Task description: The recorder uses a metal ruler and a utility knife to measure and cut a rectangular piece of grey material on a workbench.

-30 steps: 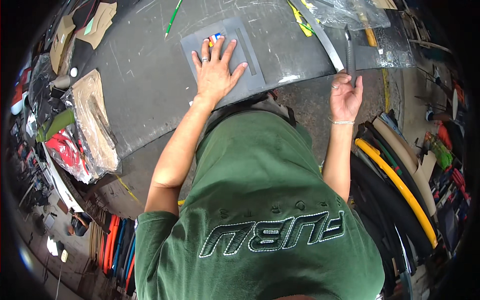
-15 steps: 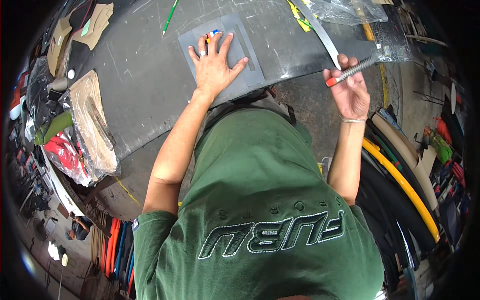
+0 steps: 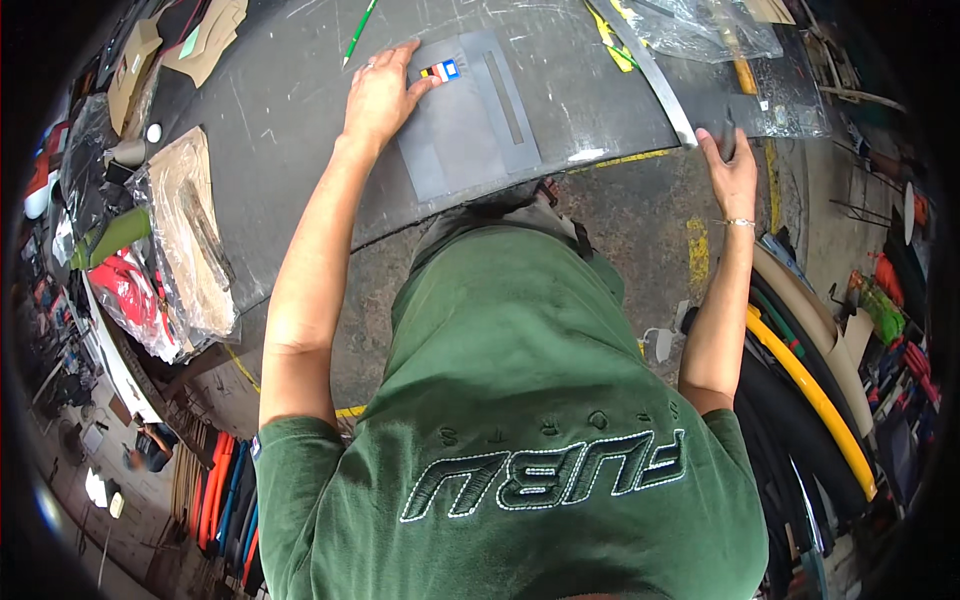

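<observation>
Scratched and dark, your worktable (image 3: 270, 190) bends across the view, a plastic-wrapped brown piece (image 3: 192, 225) at its left end; to your right, dark rolls (image 3: 775, 410) and a yellow roll (image 3: 822, 395) lie together. On the tabletop near its front edge rests the grey sheet (image 3: 455, 140). Your left hand (image 3: 380, 98) lies palm down at its upper left corner, thumb spread from the fingers, beside a coloured label (image 3: 448, 71). Your right hand (image 3: 735, 170) pinches a dark slim tool (image 3: 728, 140), just beside a metal strip's (image 3: 655, 88) end.

the left hand (image 3: 377, 102) touches a grey sheet (image 3: 455, 140), the right hand (image 3: 736, 175) holds a dark tool (image 3: 729, 138).
</observation>
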Demonstrator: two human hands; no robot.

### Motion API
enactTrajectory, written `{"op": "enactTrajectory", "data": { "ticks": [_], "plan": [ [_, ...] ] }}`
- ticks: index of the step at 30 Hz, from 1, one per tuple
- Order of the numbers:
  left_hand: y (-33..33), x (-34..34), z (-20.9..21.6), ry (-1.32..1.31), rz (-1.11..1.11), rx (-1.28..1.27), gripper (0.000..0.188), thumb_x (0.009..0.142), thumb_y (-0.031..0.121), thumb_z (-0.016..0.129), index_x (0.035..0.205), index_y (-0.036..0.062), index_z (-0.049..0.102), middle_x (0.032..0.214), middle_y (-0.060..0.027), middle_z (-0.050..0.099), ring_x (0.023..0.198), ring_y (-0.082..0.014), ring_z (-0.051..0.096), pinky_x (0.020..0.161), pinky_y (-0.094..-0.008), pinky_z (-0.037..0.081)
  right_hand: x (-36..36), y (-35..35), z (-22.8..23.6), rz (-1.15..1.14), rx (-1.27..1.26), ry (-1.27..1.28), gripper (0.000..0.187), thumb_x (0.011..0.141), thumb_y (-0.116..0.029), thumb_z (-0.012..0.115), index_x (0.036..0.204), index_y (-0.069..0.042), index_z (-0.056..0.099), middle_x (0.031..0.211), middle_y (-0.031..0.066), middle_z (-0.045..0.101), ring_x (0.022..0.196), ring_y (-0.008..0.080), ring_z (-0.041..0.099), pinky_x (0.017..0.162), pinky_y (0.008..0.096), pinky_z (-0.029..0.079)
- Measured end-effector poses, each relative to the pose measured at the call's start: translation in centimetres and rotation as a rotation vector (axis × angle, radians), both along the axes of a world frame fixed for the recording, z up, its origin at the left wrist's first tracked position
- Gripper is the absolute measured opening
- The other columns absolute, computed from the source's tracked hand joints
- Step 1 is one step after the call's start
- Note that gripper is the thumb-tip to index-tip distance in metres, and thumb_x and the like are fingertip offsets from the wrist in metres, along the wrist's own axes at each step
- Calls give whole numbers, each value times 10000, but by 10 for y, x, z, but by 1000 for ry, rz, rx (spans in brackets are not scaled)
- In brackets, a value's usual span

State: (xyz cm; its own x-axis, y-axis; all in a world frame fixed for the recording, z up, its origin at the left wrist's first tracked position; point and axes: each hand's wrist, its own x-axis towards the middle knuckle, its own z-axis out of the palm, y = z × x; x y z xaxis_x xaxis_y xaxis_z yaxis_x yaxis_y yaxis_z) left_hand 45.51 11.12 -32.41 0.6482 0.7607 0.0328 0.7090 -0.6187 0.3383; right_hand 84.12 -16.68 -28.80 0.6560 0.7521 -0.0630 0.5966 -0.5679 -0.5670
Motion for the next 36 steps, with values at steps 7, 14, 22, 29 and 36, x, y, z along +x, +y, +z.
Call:
{"op": "enactTrajectory", "data": {
  "ticks": [7,14,22,29,36],
  "plan": [
    [10,-11,17,39,145,-177,586,913,461,732,1334,60,661,1296,-216,667,1215,-357,636,1043,-424,494,1,1,-35,36,-237,-188,580,908,-599,692,1019,-33,631,966,243,689,969,483,646,811,505,504],
    [-25,-78,-2,-710,683,-717,335,1013,312,642,1239,65,645,1099,-81,709,965,-199,680,859,-321,542,-8,1,-36,-74,-237,-31,501,861,-541,774,1021,-75,685,844,206,696,867,404,686,766,443,519],
    [-141,-61,7,-913,886,-1204,276,1031,152,619,1147,-94,568,1028,-224,720,878,-289,759,781,-338,655,-12,16,-10,9,-253,-162,545,802,-493,841,983,-17,648,923,190,681,895,403,667,787,453,519],
    [-159,-36,54,-395,540,-1400,381,1029,290,660,1231,-32,642,991,-133,751,842,-198,751,723,-319,606,-1,44,-22,203,-159,-160,650,736,-463,887,1112,2,631,1135,194,658,1007,406,659,872,471,524],
    [-72,-37,18,-21,-147,-30,589,942,495,691,1424,171,598,1484,-93,548,1434,-336,436,1165,-496,371,8,51,-18,266,-84,-171,530,779,-372,831,1112,-1,651,1042,233,698,989,374,695,847,461,521]
  ]
}}
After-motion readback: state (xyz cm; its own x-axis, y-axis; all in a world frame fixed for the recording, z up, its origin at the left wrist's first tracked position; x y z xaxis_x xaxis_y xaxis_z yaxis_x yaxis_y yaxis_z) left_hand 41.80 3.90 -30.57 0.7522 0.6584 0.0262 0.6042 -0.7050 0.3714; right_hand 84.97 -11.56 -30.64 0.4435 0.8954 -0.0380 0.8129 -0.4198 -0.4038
